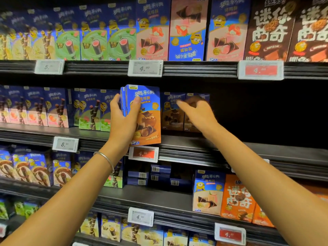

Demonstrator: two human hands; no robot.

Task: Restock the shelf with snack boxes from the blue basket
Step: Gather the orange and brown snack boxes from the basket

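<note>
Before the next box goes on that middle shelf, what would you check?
1. Left hand grips the stack of chocolate snack boxes securely, thumb across the front: ok.
2. Stack matches the shelved chocolate boxes beside it, same brown design: ok.
3. Right hand free to take a box: cannot tell, it is blurred in front of the shelved boxes.
4. Room on the middle shelf right of those boxes: ok, a dark gap shows.
5. Red price tag below fits this product: cannot tell, print blurred.
6. Blue basket within reach: cannot tell, out of view.
</note>
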